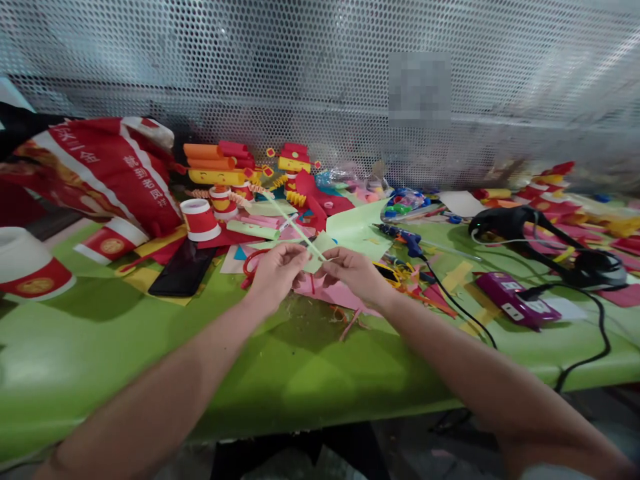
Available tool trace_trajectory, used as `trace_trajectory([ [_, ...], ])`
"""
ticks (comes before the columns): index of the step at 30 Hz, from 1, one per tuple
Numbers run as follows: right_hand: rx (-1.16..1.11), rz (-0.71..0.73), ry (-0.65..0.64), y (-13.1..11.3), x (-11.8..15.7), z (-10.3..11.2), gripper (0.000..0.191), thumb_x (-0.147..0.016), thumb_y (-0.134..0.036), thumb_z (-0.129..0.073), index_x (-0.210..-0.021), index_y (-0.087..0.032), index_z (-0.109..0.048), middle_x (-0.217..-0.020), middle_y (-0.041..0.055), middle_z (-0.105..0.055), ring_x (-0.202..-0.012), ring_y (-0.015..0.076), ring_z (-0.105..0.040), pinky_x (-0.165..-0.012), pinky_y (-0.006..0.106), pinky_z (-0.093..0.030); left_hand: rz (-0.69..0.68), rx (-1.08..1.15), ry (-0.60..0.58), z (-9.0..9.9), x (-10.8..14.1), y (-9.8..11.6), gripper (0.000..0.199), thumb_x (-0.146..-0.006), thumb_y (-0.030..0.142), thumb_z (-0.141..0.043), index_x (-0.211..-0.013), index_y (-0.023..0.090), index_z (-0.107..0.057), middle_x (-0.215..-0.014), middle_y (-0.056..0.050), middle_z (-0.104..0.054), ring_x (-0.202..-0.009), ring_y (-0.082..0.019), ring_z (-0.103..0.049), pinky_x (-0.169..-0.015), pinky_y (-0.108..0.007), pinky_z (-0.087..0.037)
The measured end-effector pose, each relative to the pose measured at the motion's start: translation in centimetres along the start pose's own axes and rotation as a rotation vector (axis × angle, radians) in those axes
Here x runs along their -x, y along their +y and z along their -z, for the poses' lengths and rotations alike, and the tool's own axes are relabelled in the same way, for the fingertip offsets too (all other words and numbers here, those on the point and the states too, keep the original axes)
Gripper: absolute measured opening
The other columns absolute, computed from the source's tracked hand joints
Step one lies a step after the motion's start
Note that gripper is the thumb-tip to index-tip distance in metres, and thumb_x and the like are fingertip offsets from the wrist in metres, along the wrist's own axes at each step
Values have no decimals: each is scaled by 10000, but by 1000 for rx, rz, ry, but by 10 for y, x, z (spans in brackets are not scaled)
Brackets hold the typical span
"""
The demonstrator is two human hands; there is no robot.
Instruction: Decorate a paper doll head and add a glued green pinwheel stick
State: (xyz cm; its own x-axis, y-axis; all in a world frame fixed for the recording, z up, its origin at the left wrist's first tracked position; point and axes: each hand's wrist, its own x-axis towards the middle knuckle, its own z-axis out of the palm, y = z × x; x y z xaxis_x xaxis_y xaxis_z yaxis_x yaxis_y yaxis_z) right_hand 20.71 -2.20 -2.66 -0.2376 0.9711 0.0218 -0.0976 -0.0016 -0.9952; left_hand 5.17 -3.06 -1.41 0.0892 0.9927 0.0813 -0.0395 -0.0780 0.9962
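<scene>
Over the middle of the table, my left hand [280, 272] pinches a thin pale green paper strip [296, 228] that slants up to the left. My right hand [356, 275] pinches at the strip's lower end, close to my left fingertips. A second short pale green piece seems to cross there, but the fingers partly hide the join. Behind my hands lies a larger pale green sheet [357, 225], folded or bent upward. Pink paper [333, 293] and paper scraps lie beneath them. Red scissor handles [249, 268] show just left of my left hand.
Paper-cup figures [220, 200] and a red-and-white paper cup [201, 221] stand back left, near a black phone [181, 270]. A blue glue gun [403, 239] trails its cord to the right, towards a purple power strip [517, 299]. A black headset-like device [530, 227] lies behind the strip.
</scene>
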Motion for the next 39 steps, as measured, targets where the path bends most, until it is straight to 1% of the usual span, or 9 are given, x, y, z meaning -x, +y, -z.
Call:
trace_trajectory([
  [5, 105, -73, 80, -20, -28, -1, 88, -711, -121, -625, -672, -163, -559, -614, -18, -652, -420, 52, -534, -385, 161, -406, -34, 127, 250, 26, -23, 5, 67, -674, 152, -577, -730, 163, -541, -666, 27, -565, -469, -81, -520, -424, -205, -429],
  [7, 115, -127, 78, -27, -43, -10, 90, -735, -97, -588, -676, -160, -562, -659, -4, -651, -435, 62, -547, -381, 174, -412, -25, 191, 333, 37, -32, 8, 88, -659, 109, -560, -702, 170, -513, -642, 38, -538, -471, -86, -522, -426, -206, -428],
  [9, 104, -169, 65, -30, -58, -23, 101, -727, -99, -604, -675, -163, -546, -635, -7, -624, -415, 74, -539, -365, 190, -408, 39, 212, 412, 48, -40, 9, 103, -661, 90, -547, -693, 174, -497, -589, 47, -504, -448, -87, -505, -414, -202, -415],
  [13, 139, -289, 93, -24, -86, -49, 116, -712, -113, -631, -697, -168, -530, -578, -33, -557, -388, 81, -521, -334, 186, -380, 94, 222, 486, 62, -49, 6, 143, -675, 56, -487, -719, 189, -457, -559, 59, -471, -407, -82, -480, -440, -216, -435],
  [19, 142, -327, 147, -10, -109, -73, 127, -724, -119, -590, -706, -183, -482, -547, -59, -483, -353, 78, -484, -346, 209, -390, 144, 214, 494, 70, -54, -2, 162, -666, 52, -498, -729, 196, -458, -514, 64, -454, -402, -101, -492, -481, -248, -465],
  [25, 109, -348, 165, -5, -116, -87, 123, -715, -120, -577, -750, -192, -484, -549, -46, -508, -362, 98, -496, -397, 249, -422, 162, 229, 461, 70, -56, -3, 157, -649, 27, -492, -671, 182, -484, -485, 54, -477, -388, -107, -500, -491, -255, -475],
  [32, 63, -320, 161, -4, -119, -98, 110, -755, -146, -535, -856, -185, -521, -541, -48, -500, -391, 108, -517, -413, 240, -416, 185, 301, 425, 73, -60, -7, 195, -614, 3, -490, -708, 174, -498, -469, 44, -505, -431, -139, -575, -486, -245, -497],
  [36, 60, -325, 166, -2, -122, -102, 104, -758, -160, -545, -857, -189, -532, -515, -48, -487, -377, 100, -487, -410, 236, -426, 205, 348, 382, 77, -64, -12, 213, -603, -17, -475, -688, 176, -506, -469, 32, -529, -440, -133, -583, -503, -242, -515],
  [39, 74, -342, 157, 2, -125, -103, 69, -766, -174, -534, -831, -187, -552, -476, -41, -476, -378, 110, -470, -407, 249, -437, 222, 360, 338, 78, -65, -13, 204, -611, -24, -462, -668, 154, -543, -495, -4, -572, -470, -138, -599, -515, -241, -520],
])
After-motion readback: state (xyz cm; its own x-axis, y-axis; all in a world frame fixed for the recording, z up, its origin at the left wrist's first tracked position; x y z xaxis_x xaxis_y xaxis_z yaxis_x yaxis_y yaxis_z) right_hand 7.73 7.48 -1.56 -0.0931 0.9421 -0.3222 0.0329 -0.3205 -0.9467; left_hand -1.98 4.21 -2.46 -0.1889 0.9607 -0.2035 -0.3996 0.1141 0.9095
